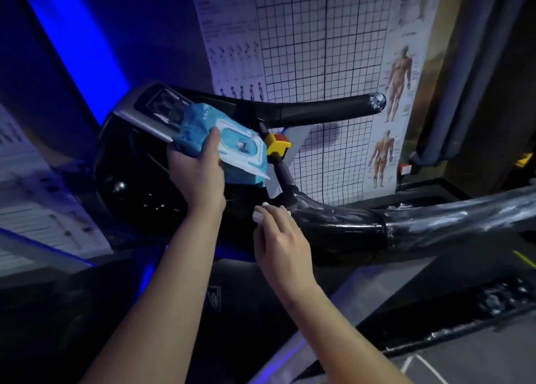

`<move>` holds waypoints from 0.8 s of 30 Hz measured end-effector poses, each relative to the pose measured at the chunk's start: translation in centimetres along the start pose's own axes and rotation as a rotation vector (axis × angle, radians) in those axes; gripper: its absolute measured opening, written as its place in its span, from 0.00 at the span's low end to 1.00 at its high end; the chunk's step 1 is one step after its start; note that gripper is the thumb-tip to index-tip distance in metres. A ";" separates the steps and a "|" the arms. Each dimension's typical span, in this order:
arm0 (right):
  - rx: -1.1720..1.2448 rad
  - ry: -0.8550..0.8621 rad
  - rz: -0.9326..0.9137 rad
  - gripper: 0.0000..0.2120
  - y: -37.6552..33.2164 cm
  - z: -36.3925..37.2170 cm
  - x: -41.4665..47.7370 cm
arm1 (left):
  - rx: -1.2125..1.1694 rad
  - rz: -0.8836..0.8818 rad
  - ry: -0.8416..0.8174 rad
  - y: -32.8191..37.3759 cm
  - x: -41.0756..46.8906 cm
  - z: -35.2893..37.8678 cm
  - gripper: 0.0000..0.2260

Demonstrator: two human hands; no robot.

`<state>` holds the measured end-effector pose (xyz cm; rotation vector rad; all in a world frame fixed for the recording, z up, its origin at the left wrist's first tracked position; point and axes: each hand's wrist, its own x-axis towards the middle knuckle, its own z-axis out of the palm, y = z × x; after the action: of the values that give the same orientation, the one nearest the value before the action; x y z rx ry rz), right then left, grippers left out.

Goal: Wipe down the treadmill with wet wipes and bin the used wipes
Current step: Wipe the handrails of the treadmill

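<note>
wipes pack [229, 151] gripped by L hand [197, 177], thumb on top | long axis up-left to down-right | flap [242, 148] just above R hand [281, 235], fingers loosely curled, nothing held

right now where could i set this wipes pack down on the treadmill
The glossy black console face left of the left hand, below the silver display edge, looks bare. It is crowded around the yellow stop button, where the wipes pack and right hand meet the handrail.
</note>
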<state>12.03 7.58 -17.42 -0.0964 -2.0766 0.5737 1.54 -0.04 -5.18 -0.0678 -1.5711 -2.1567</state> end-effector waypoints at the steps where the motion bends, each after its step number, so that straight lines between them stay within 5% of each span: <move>1: -0.008 0.016 -0.001 0.10 0.4 -0.1 0.0 | 0.030 0.011 -0.022 -0.3 0.4 0.4 0.22; 8: -0.032 0.071 -0.029 0.11 3.8 -1.3 -0.8 | 0.145 0.060 -0.111 -2.6 1.3 1.8 0.21; 24: -0.058 0.091 0.220 0.12 11.2 -7.3 -1.4 | 0.188 0.019 -0.182 -4.1 1.2 2.1 0.18</move>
<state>17.05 19.70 -20.20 -0.3815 -2.0074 0.6293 -1.66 2.37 -7.72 -0.2221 -1.8608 -2.0251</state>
